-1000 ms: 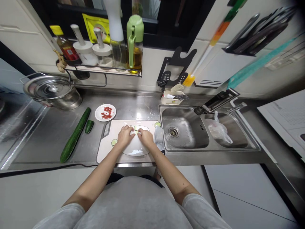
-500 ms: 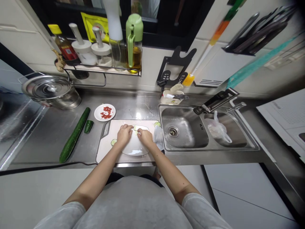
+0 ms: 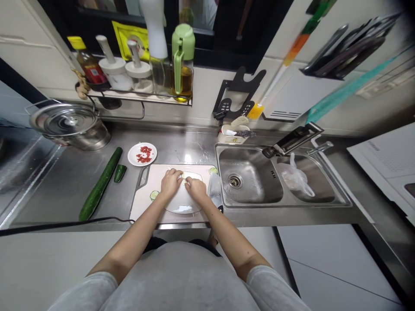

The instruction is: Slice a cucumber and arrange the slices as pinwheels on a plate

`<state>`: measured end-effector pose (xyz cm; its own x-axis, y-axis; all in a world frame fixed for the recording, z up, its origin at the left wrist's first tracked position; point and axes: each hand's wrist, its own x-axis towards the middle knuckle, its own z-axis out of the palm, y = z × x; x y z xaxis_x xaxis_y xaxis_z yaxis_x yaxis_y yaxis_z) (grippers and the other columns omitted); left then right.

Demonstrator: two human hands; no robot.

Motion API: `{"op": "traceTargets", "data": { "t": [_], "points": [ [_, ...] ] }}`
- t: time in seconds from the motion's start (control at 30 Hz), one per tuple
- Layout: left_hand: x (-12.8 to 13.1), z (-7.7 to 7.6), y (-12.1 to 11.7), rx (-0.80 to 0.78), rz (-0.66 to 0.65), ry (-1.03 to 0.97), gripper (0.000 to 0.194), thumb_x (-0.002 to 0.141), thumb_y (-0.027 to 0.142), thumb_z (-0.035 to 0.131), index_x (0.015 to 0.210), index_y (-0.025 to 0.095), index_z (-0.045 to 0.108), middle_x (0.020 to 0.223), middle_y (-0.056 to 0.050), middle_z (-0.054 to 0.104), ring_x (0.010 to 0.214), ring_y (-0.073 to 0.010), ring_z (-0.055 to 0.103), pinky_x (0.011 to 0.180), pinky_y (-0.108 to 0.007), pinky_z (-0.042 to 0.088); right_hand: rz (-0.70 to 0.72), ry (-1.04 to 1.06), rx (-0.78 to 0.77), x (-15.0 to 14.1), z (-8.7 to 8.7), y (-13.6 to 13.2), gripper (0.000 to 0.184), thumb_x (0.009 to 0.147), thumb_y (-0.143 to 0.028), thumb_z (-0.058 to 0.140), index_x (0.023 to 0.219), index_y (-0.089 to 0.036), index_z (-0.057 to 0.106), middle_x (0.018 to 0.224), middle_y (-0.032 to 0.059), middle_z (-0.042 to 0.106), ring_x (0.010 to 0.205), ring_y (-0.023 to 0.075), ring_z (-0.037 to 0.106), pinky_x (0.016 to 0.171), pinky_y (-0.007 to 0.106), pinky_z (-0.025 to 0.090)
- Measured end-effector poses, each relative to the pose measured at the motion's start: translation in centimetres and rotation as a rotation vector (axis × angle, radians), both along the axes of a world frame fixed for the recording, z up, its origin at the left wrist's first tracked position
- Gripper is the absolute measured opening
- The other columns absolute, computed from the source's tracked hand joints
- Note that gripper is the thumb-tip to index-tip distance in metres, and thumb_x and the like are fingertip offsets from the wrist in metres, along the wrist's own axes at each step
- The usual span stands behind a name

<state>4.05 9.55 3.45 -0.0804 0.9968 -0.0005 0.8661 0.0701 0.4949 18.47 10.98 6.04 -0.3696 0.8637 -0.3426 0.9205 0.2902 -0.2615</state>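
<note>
I have both hands near the centre of the frame, over a white plate (image 3: 183, 201) that lies on the cutting board (image 3: 140, 205). The left hand (image 3: 170, 183) comes in with its fingers curled and thumb turned inward; the right hand (image 3: 196, 190) mirrors it. Between their fingertips I see small, pale green cucumber slices (image 3: 183, 176) at the plate's upper edge. I cannot tell whether either hand is pinching one, and they are too covered for me to read which way they point.

The plate is nearly square with rounded corners, so I get no clear long axis from it. The board's long axis runs left to right, its handle slot at the left end. At its right end I see a knife (image 3: 214, 186), its dark handle pointing toward the bottom of the frame. One slice (image 3: 154, 196) sits left of the plate, more slices (image 3: 213, 171) near the board's upper right corner.

On the tabletop (image 3: 65, 181), left of the board, a long cucumber (image 3: 101, 183) slants from lower left to upper right; a short cucumber piece (image 3: 119, 173) beside it tilts likewise.
</note>
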Motion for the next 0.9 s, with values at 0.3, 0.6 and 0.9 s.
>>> {"op": "traceTargets", "data": {
  "t": [0.3,0.6,0.9],
  "points": [
    [0.1,0.1,0.3,0.003,-0.018,-0.021,0.025,0.088,0.026,0.055,0.110,0.025,0.067,0.106,-0.008,0.062,0.105,-0.0262,0.051,0.088,-0.036,0.043,-0.002,-0.007,-0.009,-0.1,0.0,0.1,0.033,0.095,-0.031,0.040,0.123,-0.026,0.058,0.107,0.0071,0.070,0.098,0.0208,0.063,0.078,0.029,0.041],
    [-4.4,0.7,-2.6,0.081,0.131,-0.155,0.028,0.085,0.030,0.054,0.108,0.022,0.069,0.101,-0.007,0.065,0.096,-0.0224,0.058,0.090,-0.035,0.044,-0.189,0.117,0.047,2.4,0.8,-0.3,0.035,0.095,-0.035,0.041,0.122,-0.025,0.061,0.099,0.0058,0.071,0.092,0.0189,0.063,0.072,0.025,0.037],
    [-9.8,-0.9,-10.2,-0.068,0.363,-0.054,0.037,0.083,0.046,0.053,0.108,0.023,0.069,0.094,-0.005,0.067,0.088,-0.0217,0.061,0.079,-0.032,0.045,-0.118,0.122,0.070,1.8,1.0,-2.8,0.032,0.095,-0.034,0.040,0.115,-0.025,0.064,0.090,0.0044,0.071,0.086,0.0178,0.063,0.067,0.024,0.034]
  ]
}}
